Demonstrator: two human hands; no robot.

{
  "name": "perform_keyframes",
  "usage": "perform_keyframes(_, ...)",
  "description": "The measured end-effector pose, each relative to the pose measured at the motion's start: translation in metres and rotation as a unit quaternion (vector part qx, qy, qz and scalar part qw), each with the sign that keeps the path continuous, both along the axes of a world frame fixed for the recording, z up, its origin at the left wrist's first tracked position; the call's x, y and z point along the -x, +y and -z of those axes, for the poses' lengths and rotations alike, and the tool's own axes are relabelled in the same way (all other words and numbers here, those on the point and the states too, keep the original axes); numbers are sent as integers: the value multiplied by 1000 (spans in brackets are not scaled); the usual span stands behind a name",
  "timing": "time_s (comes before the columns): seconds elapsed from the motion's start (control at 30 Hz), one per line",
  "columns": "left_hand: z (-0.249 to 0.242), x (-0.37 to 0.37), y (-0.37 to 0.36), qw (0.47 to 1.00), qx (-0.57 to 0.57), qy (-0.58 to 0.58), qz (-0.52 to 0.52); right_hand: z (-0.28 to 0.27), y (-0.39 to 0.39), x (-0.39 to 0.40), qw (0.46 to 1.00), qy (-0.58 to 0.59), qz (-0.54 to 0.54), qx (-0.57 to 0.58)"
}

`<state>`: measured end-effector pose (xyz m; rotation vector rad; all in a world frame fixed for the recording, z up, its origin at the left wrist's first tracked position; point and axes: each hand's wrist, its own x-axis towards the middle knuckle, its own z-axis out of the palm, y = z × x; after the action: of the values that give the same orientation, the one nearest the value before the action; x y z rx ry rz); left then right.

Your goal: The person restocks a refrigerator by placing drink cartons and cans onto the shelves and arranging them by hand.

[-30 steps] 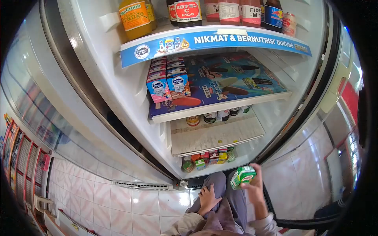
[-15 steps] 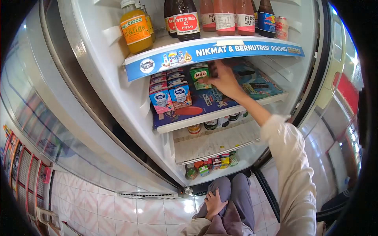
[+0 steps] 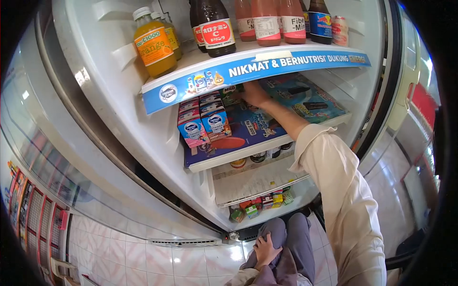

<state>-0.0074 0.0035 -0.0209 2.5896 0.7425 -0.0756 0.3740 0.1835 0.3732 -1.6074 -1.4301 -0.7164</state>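
Note:
My right hand (image 3: 255,94) reaches under the blue label strip onto the upper drinks shelf. It grips a green Milo carton (image 3: 230,92), which the strip partly covers; some of my fingertips are hidden. Just left of it, pink Frisian Flag milk cartons (image 3: 192,129) and blue-and-brown ones (image 3: 216,123) stand in two rows. Beneath them lies a printed mat (image 3: 238,125) with ice-cream pictures. My left hand (image 3: 266,250) rests on my knee, fingers loosely spread, holding nothing.
Above, a shelf edged by the label strip (image 3: 191,88) bears orange drink bottles (image 3: 155,47), brown bottles (image 3: 217,31) and pink ones (image 3: 266,24). Lower shelves hold cans (image 3: 257,157) and small cartons (image 3: 253,209). The fridge door (image 3: 410,119) stands at the right.
My right hand has gone deeper under the strip, and the Milo carton has moved back and left, close against the milk cartons. The view has shifted slightly; my left hand stays on my knee.

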Motion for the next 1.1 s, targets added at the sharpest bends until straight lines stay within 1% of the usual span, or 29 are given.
perform_keyframes(0.1,-2,0,2,1000,17,5,2,-2,0,-2,995,83,-32,54)
perform_keyframes(0.2,-4,-2,1,1000,14,6,2,1,4,-3,999,35,-16,24)
perform_keyframes(0.3,-5,-2,1,1000,8,11,4,3,4,8,1000,21,16,-16)
perform_keyframes(0.4,-6,-1,2,1000,5,16,5,-5,-1,9,994,92,7,63)
perform_keyframes(0.6,-10,-2,-1,1000,-16,21,-4,-19,-14,10,992,88,8,91)
perform_keyframes(0.63,-11,-2,-1,1000,-17,23,-6,-28,-28,21,998,43,14,50)
perform_keyframes(0.7,-13,-4,0,999,-12,27,-17,-44,-63,46,987,154,-51,22)
perform_keyframes(0.73,-14,-3,-1,999,-7,33,-20,-46,-91,73,977,188,-84,-58)
perform_keyframes(0.77,-10,-4,-2,999,-8,36,-29,-48,-123,102,953,227,-164,-119)
perform_keyframes(0.8,-16,-4,-1,999,15,35,-29,-40,-152,124,948,245,-146,-141)
perform_keyframes(0.83,-16,-6,0,999,17,38,-25,-21,-175,141,939,241,-133,-205)
perform_keyframes(0.9,-16,-7,-1,999,8,49,-20,53,-221,163,938,252,-25,-235)
perform_keyframes(0.93,-17,-6,-1,998,-3,54,-20,102,-235,164,944,193,42,-263)
perform_keyframes(0.97,-16,-5,0,999,6,50,-18,155,-249,159,952,137,84,-260)
perform_keyframes(1.0,-15,-3,-1,999,3,49,-15,208,-261,154,952,153,106,-244)
perform_keyframes(1.03,-15,-4,-1,999,-2,47,-13,245,-273,161,942,258,140,-164)
perform_keyframes(1.07,-14,-3,-1,999,-9,46,-11,278,-283,165,914,360,170,-81)
perform_keyframes(1.1,-18,-5,-2,998,-25,50,-5,319,-292,157,896,407,178,-18)
